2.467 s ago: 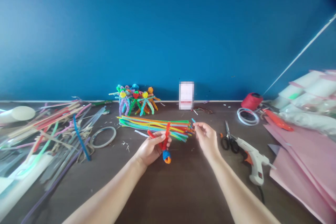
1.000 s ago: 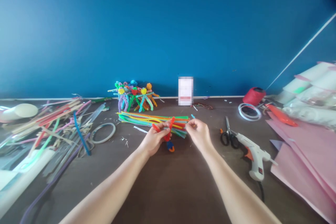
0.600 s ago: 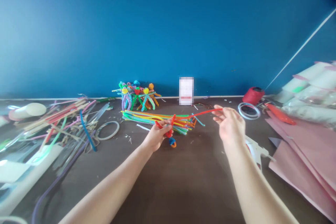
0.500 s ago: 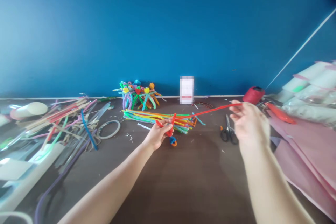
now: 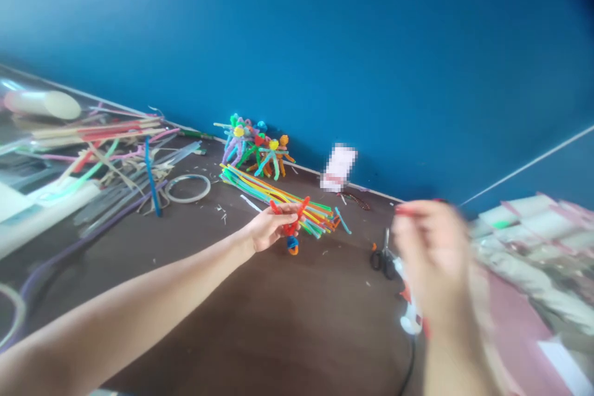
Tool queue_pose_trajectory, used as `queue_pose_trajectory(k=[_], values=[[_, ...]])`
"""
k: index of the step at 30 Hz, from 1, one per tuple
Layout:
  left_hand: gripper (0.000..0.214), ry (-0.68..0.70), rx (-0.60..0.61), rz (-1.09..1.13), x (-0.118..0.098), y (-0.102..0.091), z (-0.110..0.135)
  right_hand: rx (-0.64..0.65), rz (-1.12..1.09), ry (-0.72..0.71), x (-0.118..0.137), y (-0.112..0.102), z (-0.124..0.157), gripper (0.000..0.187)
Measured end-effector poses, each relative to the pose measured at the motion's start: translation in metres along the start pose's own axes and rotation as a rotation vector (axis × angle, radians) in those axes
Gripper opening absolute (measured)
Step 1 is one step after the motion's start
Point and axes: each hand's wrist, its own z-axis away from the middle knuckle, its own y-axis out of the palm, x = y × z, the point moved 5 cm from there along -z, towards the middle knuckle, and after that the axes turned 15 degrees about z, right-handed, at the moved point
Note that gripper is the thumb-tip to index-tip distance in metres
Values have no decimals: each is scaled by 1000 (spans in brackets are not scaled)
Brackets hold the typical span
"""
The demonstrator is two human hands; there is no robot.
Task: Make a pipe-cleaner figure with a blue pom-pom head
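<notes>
Holding anything, that left hand [image 5: 271, 227]?

Yes, its fingertips pinch a red pipe-cleaner figure [image 5: 290, 223] near the middle, and the figure's blue and orange head [image 5: 292, 246] hangs just below the hand.

And the right hand [image 5: 434, 260]?

It's raised and badly blurred. The fingers look curled, with a thin red bit [image 5: 403, 210] at their tips, but I cannot tell whether they're pinching it.

How much room between them?

A wide gap, with the brown desk [image 5: 297, 315] running beneath both forearms toward the bottom edge of the view.

What's closest to the figure?

A slanted bundle of colored pipe cleaners [image 5: 278, 201] lies just behind it, with a loose teal piece [image 5: 342, 221] beside the bundle's right end.

And farther out?

Leaning pipe-cleaner figures [image 5: 255, 150] stand near the desk's back edge, which slopes down to the right along the blue wall [image 5: 297, 43]. To the left are a tape ring [image 5: 188, 189] and a heap of strips [image 5: 116, 161] running off the view's edge. Under the right hand sit scissors [image 5: 383, 263] and a glue gun [image 5: 411, 322], the gun partly hidden.
</notes>
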Motion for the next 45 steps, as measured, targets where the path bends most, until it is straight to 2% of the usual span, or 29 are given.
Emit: queue_pose_trajectory(k=[3,5,6,8,14,20,23,25,27,28,30,32,34,36,39,41,43,45], values=[[19,-27,24,-24,3,3,5,282,-17,-137,11,48,12,13],[21,-39,23,-31,5,3,7,440,-87,-100,5,82,15,12],[22,-46,21,-29,7,3,8,480,-128,-43,0,96,15,13],[25,-56,19,-25,9,3,8,482,-177,18,-10,111,12,13],[24,-63,44,-91,11,5,7,474,-231,48,-22,114,10,11],[21,-61,69,-145,10,10,9,472,-211,17,-15,119,15,11],[20,-72,31,-152,9,11,11,408,-76,-91,-15,98,17,15],[19,-79,-2,-128,9,11,11,234,90,-130,-31,61,20,24],[20,-95,-61,-82,9,7,11,9,273,35,-69,12,27,29],[20,-103,-78,-71,10,5,10,-49,338,143,-91,-11,35,30],[19,-109,-101,-36,11,2,8,-23,434,331,-132,-46,52,31],[17,-131,-118,-14,13,-1,6,33,473,480,-163,-65,67,33],[14,-133,-113,-13,13,-2,5,87,480,519,-177,-67,72,30],[14,-138,-108,-4,13,-2,5,133,510,495,-180,-57,69,25],[17,-158,-126,16,13,-2,6,129,573,471,-182,-42,61,23],[17,-161,-129,29,13,-2,5,115,558,518,-187,-39,62,23],[18,-139,-136,37,12,-2,4,104,433,599,-192,-40,69,23],[20,-139,-148,42,11,-3,3,27,215,680,-192,-46,79,24]])
